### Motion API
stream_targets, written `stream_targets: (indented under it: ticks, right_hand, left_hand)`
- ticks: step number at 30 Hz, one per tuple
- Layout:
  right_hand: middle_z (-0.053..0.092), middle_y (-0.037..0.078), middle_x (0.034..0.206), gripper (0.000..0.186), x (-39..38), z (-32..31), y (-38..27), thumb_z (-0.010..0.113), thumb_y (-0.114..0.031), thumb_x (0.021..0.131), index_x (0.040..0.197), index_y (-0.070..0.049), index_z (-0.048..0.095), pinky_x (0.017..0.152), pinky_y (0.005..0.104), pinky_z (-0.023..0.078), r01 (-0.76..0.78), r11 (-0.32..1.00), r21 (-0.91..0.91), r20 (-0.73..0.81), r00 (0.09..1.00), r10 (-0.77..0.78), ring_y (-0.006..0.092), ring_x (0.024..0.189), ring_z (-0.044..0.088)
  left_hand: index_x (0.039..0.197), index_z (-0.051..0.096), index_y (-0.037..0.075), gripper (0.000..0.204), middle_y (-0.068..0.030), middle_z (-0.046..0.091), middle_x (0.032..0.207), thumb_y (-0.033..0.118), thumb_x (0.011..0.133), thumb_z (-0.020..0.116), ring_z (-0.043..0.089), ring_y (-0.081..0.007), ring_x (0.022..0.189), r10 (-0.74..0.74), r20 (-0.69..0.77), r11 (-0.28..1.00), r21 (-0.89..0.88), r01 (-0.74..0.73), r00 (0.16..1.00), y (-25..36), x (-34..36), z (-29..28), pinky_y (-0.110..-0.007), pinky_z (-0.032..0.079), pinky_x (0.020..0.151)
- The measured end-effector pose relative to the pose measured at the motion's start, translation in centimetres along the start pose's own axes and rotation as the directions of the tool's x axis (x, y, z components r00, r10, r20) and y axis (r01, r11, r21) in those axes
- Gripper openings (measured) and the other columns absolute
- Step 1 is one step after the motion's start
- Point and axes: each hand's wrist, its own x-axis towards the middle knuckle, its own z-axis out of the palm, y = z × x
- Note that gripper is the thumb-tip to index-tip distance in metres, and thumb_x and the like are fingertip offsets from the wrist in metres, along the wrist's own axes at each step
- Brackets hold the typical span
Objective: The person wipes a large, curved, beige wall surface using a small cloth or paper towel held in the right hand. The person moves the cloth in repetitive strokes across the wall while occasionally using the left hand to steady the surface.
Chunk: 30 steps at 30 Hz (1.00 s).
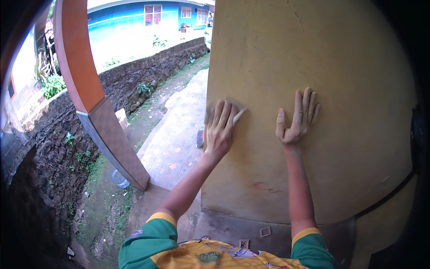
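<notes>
Near the left edge of a yellow-tan wall (358,89), my left hand (218,136) presses a thin greyish piece of sandpaper (240,114) against the surface. The fingers lie over the sheet, and its folded corner sticks out beside them. To the right, my right hand (301,119) rests flat on the same wall with the thumb spread and nothing in it. Pale dust coats the fingers of both hands. Below them the wall carries a brownish stain (242,163) and a reddish scrawl (267,188).
An orange pillar with a tiled base (118,143) stands at the left. Behind it runs a rough stone wall (148,67) along a pale walkway (183,112). Two small square frames (265,232) lie on the floor at the wall's foot. A clear plastic container (119,178) sits beside the pillar.
</notes>
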Motion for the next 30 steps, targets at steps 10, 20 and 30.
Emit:
stream_targets:
  ticks: [10, 20, 30]
  right_hand:
    - [0.051, 0.023, 0.161, 0.060, 0.2, -0.8, -0.1, 0.060, -0.031, 0.103, 0.152, 0.002, 0.056, 0.129, 0.0599, 0.021, -0.034, 0.999, 0.010, 0.020, 0.999, 0.033, 0.0413, 0.155, 0.041]
    - [0.050, 0.024, 0.162, 0.061, 0.2, -1.3, 0.1, 0.059, -0.031, 0.103, 0.154, 0.002, 0.054, 0.128, 0.0610, 0.022, -0.009, 1.000, 0.010, 0.065, 0.998, 0.008, 0.0433, 0.155, 0.040]
    - [0.048, 0.028, 0.162, 0.063, 0.1, -1.2, 0.0, 0.061, -0.030, 0.102, 0.154, 0.005, 0.052, 0.128, 0.0626, 0.020, -0.010, 1.000, 0.018, 0.063, 0.998, 0.009, 0.0459, 0.156, 0.038]
  left_hand:
    - [0.153, 0.057, 0.004, 0.047, -0.0251, 0.047, 0.163, 0.007, 0.108, 0.046, 0.037, -0.0461, 0.156, 0.063, -0.053, 0.995, 0.077, -0.058, 0.997, 1.5, 8.9, -0.8, -0.060, 0.028, 0.127]
    - [0.152, 0.055, 0.001, 0.043, -0.0296, 0.039, 0.166, 0.011, 0.111, 0.046, 0.036, -0.0479, 0.155, 0.163, -0.310, 0.986, 0.071, -0.148, 0.937, 1.0, 23.5, -3.2, -0.057, 0.033, 0.125]
    - [0.157, 0.046, -0.008, 0.050, -0.0333, 0.041, 0.164, 0.010, 0.110, 0.046, 0.032, -0.0486, 0.157, -0.011, -0.133, 1.000, 0.024, 0.014, 0.991, 2.9, 10.4, -1.6, -0.061, 0.027, 0.127]
